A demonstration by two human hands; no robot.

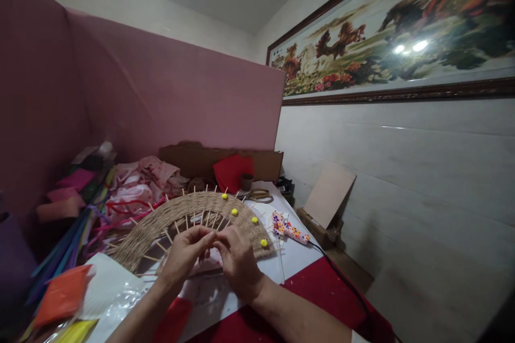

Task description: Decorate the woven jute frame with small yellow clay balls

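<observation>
My left hand (182, 253) and my right hand (239, 261) meet fingertip to fingertip over the near side of a woven fan-shaped piece (139, 238). Both are closed in a pinch, and whatever lies between the fingers is too small and hidden to make out. The woven piece is brown twisted cord on thin wooden sticks, whose ends poke out along both curved edges. Several small yellow blobs sit on its right part, among them a yellow blob (234, 212) just beyond my right hand.
A flower-patterned glue gun (290, 229) with a black cord lies right of the woven piece. Scissors (259, 195) and a small brown cup (247, 181) are behind it. Pink cloth (147, 177), coloured strips and an orange packet (63, 296) crowd the left.
</observation>
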